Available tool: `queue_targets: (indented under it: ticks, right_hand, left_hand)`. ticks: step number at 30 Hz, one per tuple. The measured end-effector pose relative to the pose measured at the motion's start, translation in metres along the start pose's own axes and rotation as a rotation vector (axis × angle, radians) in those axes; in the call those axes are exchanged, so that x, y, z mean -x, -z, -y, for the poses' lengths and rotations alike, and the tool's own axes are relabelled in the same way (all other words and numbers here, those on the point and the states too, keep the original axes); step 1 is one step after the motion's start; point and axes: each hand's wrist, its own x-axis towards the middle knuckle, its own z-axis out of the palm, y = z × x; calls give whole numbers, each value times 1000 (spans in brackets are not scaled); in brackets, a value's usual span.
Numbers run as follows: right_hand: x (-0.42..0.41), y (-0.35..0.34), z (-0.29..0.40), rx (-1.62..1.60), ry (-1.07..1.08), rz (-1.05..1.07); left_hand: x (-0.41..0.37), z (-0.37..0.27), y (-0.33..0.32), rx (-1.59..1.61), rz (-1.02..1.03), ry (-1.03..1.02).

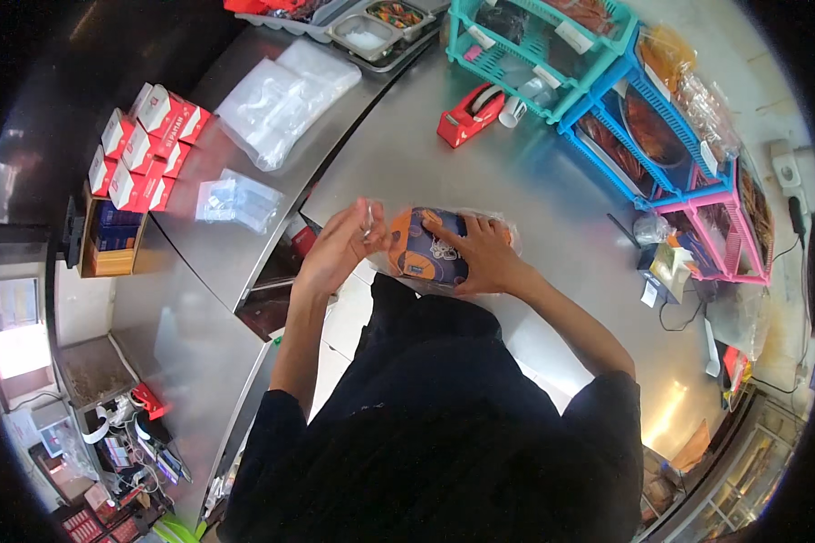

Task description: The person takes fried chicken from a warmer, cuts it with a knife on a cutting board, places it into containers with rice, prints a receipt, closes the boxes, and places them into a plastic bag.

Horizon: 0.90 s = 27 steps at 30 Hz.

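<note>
A dark blue and orange printed package [418, 248] in a clear plastic bag [514, 227] lies at the near edge of the steel counter [380, 163]. My right hand [485, 251] is spread over its right part, the thumb at the near side, and holds it down. At the package's left end, the curled fingers of my left hand [345, 248] pinch a shiny bit of clear plastic, which looks like the end of the bag. What lies under my right palm is hidden.
A red tape dispenser [472, 114] stands farther back. Teal [550, 61], blue [652, 129] and pink baskets [727, 237] line the right wall. Clear bags [288, 98], small plastic packets [239, 201] and stacked red-and-white boxes [153, 146] are to the left. Metal trays [367, 37] are at the back.
</note>
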Motion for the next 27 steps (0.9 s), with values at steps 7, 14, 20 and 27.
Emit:
queue_targets:
  ticks: [7, 14, 20, 27]
  right_hand:
    - [-12, -2, -11, 103, -112, 150]
    - [-21, -52, 4, 151, -26, -123]
    - [-6, -60, -3, 62, 141, -407]
    - [91, -48, -29, 124, -108, -13]
  left_hand:
    - [17, -3, -24, 61, 305, 239]
    - [-8, 9, -16, 53, 24, 113]
    - [-52, 145, 9, -1206, -395, -493]
    - [-48, 156, -2, -1442, -461, -628]
